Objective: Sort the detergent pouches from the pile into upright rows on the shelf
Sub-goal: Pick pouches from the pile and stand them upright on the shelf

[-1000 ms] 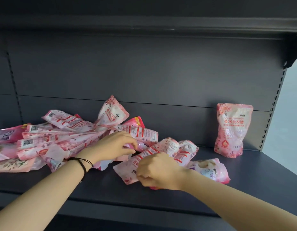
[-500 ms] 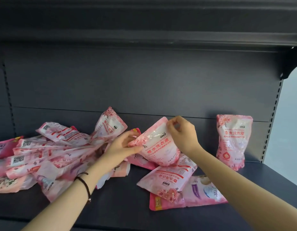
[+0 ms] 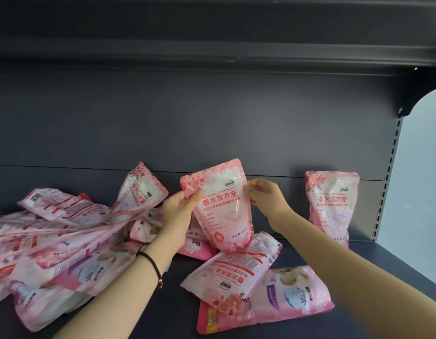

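Pinching pouch (image 3: 222, 211) corners, left hand (image 3: 178, 214), right hand (image 3: 266, 198), pile (image 3: 53, 241) cropped at left

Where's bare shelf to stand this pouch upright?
Bare dark shelf shows between the held pink detergent pouch and the upright pink pouch at right; also front centre, beside the flat pouches. The left pile is crowded.

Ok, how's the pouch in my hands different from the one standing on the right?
The held pouch is pinched near its top by the left hand and right hand; the standing pouch is untouched. The held pouch tilts; the standing pouch sits upright on the shelf, apart at the right. Both are pink with the same red lettering.
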`<state>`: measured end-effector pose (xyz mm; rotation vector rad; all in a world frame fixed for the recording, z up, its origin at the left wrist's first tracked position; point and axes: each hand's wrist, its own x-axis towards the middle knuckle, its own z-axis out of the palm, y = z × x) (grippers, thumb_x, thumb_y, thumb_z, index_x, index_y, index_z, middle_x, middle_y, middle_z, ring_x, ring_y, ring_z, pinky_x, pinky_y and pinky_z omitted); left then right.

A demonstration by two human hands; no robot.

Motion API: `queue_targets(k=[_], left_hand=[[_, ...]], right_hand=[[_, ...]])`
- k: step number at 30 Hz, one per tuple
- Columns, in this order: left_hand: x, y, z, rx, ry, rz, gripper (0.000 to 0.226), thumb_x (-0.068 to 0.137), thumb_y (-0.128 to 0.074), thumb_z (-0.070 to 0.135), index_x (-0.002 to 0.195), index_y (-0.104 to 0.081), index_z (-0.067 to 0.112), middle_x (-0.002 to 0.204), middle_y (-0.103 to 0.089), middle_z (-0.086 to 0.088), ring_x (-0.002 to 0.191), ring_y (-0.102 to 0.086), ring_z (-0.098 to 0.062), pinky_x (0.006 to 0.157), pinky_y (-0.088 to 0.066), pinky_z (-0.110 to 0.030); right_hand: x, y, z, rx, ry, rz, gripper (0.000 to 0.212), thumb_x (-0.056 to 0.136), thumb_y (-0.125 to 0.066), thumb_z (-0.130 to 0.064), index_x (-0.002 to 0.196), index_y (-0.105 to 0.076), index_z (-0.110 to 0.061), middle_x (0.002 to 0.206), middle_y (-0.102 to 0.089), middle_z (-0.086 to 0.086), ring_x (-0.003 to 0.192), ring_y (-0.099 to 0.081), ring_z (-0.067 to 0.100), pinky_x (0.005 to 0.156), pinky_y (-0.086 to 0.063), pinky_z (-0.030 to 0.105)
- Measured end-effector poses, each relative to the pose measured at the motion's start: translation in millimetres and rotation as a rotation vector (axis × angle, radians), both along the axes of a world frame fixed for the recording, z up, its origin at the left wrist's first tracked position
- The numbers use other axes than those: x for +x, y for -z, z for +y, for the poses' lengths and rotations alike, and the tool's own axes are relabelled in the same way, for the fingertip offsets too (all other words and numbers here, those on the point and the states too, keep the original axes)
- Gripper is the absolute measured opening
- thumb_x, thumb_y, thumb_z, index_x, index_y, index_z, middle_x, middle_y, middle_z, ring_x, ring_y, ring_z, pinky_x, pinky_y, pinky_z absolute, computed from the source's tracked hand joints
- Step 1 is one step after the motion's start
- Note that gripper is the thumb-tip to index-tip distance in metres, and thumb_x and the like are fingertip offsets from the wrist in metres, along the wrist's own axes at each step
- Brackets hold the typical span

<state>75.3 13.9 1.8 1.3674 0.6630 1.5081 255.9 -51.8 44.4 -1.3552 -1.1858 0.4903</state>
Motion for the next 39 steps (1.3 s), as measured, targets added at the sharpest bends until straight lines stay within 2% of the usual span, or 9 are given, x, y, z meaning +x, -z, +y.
queue_targets(k=[4, 9, 14, 20, 24, 30, 34, 37, 39], left_hand=[[22, -28, -5, 0.082, 0.008, -0.054, 0.006, 0.087, -0.068, 0.019, 0.087, -0.072, 0.022, 0.085, -0.076, 0.008, 0.081, -0.072, -0.006, 0.061, -0.054, -0.016], [55, -53, -15, 0.192, -0.006, -0.034, 0.011, 0.088, -0.067, 0.021, 0.079, -0.072, 0.026, 0.082, -0.075, 0.007, 0.082, -0.070, -0.010, 0.071, -0.058, -0.026], [105, -62, -31, 0.215, 0.079, -0.010, 0.012, 0.089, -0.066, 0.018, 0.079, -0.072, 0.017, 0.075, -0.074, 0.008, 0.071, -0.070, -0.005, 0.059, -0.054, -0.017], [174, -52, -50, 0.169, 0.157, 0.048, 0.018, 0.089, -0.066, 0.019, 0.073, -0.070, 0.011, 0.071, -0.073, 0.005, 0.066, -0.069, -0.006, 0.056, -0.052, -0.016], [213, -41, -59, 0.116, 0.188, 0.105, 0.028, 0.088, -0.067, 0.022, 0.081, -0.069, -0.004, 0.085, -0.073, -0.015, 0.072, -0.067, -0.018, 0.063, -0.053, -0.024], [245, -25, -68, 0.075, 0.250, 0.219, 0.045, 0.086, -0.069, 0.027, 0.092, -0.062, -0.018, 0.096, -0.065, -0.034, 0.079, -0.058, -0.026, 0.073, -0.047, -0.040], [249, -23, -69, 0.124, 0.267, 0.328, 0.053, 0.084, -0.069, 0.035, 0.088, -0.059, -0.018, 0.089, -0.058, -0.016, 0.080, -0.052, -0.027, 0.074, -0.045, -0.045], [243, -29, -69, 0.267, 0.213, 0.510, 0.054, 0.088, -0.062, 0.040, 0.094, -0.061, -0.014, 0.093, -0.066, -0.028, 0.078, -0.061, -0.038, 0.079, -0.051, -0.057], [230, -35, -67, 0.390, 0.157, 0.694, 0.052, 0.089, -0.055, 0.051, 0.098, -0.066, 0.001, 0.092, -0.070, -0.017, 0.076, -0.063, -0.027, 0.073, -0.053, -0.048]], right_hand=[[17, -4, -2, 0.048, 0.015, 0.069, 0.015, 0.097, -0.053, -0.011, 0.086, -0.063, -0.013, 0.094, -0.072, 0.005, 0.096, -0.068, 0.027, 0.091, -0.055, 0.042], [44, -16, -17, 0.135, 0.028, 0.154, 0.016, 0.099, -0.052, -0.012, 0.086, -0.062, -0.015, 0.087, -0.071, 0.000, 0.085, -0.069, 0.022, 0.082, -0.058, 0.039], [90, -24, -46, 0.178, 0.117, 0.136, 0.015, 0.098, -0.051, -0.011, 0.086, -0.059, -0.014, 0.084, -0.069, 0.001, 0.080, -0.067, 0.024, 0.077, -0.058, 0.042], [155, -13, -78, 0.118, 0.210, 0.141, 0.018, 0.098, -0.049, -0.008, 0.085, -0.058, -0.015, 0.087, -0.068, 0.004, 0.082, -0.064, 0.026, 0.086, -0.055, 0.052], [190, 2, -93, 0.091, 0.270, 0.116, 0.020, 0.097, -0.048, -0.006, 0.083, -0.059, -0.013, 0.091, -0.068, 0.011, 0.084, -0.064, 0.030, 0.087, -0.053, 0.057], [228, 21, -102, 0.024, 0.327, 0.122, 0.016, 0.094, -0.046, -0.003, 0.087, -0.059, -0.009, 0.096, -0.069, 0.017, 0.093, -0.066, 0.039, 0.084, -0.055, 0.056], [239, 31, -104, 0.002, 0.302, 0.107, 0.015, 0.094, -0.044, -0.002, 0.091, -0.058, -0.007, 0.099, -0.068, 0.020, 0.092, -0.066, 0.038, 0.085, -0.055, 0.056], [243, 27, -106, 0.032, 0.299, 0.062, 0.021, 0.089, -0.045, -0.001, 0.102, -0.055, -0.013, 0.099, -0.067, 0.013, 0.095, -0.065, 0.036, 0.087, -0.053, 0.054], [242, 18, -111, 0.094, 0.322, -0.041, 0.024, 0.089, -0.049, -0.006, 0.108, -0.052, -0.019, 0.098, -0.066, 0.005, 0.093, -0.066, 0.029, 0.080, -0.056, 0.046]])
